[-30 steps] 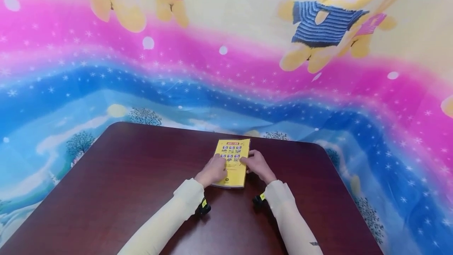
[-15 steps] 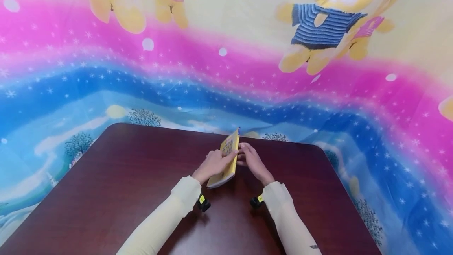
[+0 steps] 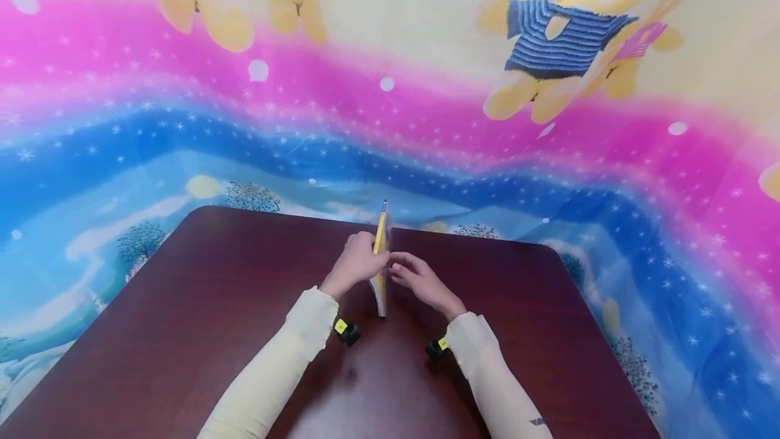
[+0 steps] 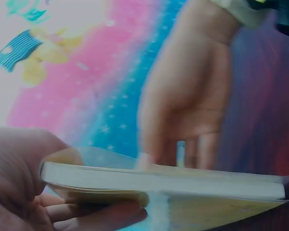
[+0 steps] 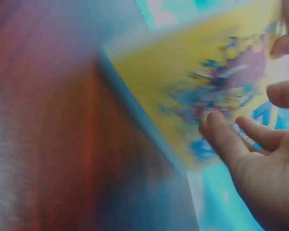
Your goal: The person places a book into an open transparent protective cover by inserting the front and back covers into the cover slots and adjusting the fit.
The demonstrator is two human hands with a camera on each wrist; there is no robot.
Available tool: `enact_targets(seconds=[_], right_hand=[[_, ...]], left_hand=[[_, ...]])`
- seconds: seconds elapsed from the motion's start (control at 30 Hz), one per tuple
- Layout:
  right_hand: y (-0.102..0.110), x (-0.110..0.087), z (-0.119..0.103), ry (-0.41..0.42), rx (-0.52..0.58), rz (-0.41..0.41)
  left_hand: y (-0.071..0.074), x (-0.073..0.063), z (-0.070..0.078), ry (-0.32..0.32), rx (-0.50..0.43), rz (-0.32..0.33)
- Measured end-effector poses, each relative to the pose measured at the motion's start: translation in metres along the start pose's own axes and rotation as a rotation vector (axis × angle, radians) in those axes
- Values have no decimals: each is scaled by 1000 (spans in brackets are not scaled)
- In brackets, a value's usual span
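A thin yellow book [image 3: 380, 239] stands nearly on edge above the far middle of the table, so the head view shows it as a narrow strip. My left hand [image 3: 355, 263] grips it from the left, the fingers wrapped round one side in the left wrist view, where the white page edges [image 4: 183, 184] face the camera. To the right of the book is my right hand [image 3: 425, 283], its fingers loosely bent. In the right wrist view those fingertips lie in front of the blurred picture cover [image 5: 149, 82]; whether they touch it I cannot tell.
The dark red-brown table [image 3: 201, 303] has rounded far corners. Behind it hangs a cloth backdrop [image 3: 426, 120] printed with bears, pink and blue bands and trees. A small black wrist camera [image 3: 348, 332] sits at the left cuff, another camera [image 3: 435, 349] at the right.
The book has turned from lying face up with its yellow printed side showing to standing on edge, and has shifted left. My right hand has come off its edge and followed leftward.
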State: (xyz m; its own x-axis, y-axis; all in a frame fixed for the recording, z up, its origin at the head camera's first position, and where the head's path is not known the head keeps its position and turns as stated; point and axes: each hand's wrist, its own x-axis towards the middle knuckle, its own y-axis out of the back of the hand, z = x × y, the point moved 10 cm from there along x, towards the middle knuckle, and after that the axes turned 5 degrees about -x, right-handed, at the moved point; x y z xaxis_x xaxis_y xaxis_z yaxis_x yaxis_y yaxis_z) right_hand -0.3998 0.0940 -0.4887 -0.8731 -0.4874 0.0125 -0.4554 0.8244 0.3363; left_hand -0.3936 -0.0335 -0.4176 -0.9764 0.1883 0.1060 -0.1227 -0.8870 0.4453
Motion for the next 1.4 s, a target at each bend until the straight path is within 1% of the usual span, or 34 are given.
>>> enact_targets(seconds=[0.07,0.17,0.27,0.33,0.4,0.47,0.57,0.7,0.77,0.83,0.97,1.1,1.23,1.3,1.4], right_hand=[[-1,-1,7,-36,-46,-4],[0,-3,20,-103,-67,-1],[7,-5,29,-151,-24,33],[14,-6,32,-157,24,62],[19,-5,30,-134,75,90],[25,-4,28,-111,117,115],[34,-3,24,-88,107,168],[49,-4,31,-126,35,270],[55,-6,36,-152,6,309],[59,-6,38,-169,-13,328],[67,-5,37,-176,-85,364],[68,-6,40,-196,-164,380],[62,-13,54,-262,-241,358],[60,-17,60,-287,-284,352],[58,-19,64,-290,-325,358]], left_hand=[[7,0,-2,12,-84,18],[13,1,-9,39,-253,13],[13,2,-20,54,-429,-5],[12,4,-28,49,-520,-9],[13,6,-36,49,-570,-1],[13,7,-44,49,-582,13],[12,9,-54,61,-553,7],[10,10,-66,67,-466,4],[9,10,-73,75,-397,21],[8,11,-77,90,-319,40],[5,13,-80,109,-163,54],[-2,12,-86,152,-86,59],[-15,7,-95,190,-17,43],[-21,4,-97,192,16,35],[-25,0,-98,172,56,47]])
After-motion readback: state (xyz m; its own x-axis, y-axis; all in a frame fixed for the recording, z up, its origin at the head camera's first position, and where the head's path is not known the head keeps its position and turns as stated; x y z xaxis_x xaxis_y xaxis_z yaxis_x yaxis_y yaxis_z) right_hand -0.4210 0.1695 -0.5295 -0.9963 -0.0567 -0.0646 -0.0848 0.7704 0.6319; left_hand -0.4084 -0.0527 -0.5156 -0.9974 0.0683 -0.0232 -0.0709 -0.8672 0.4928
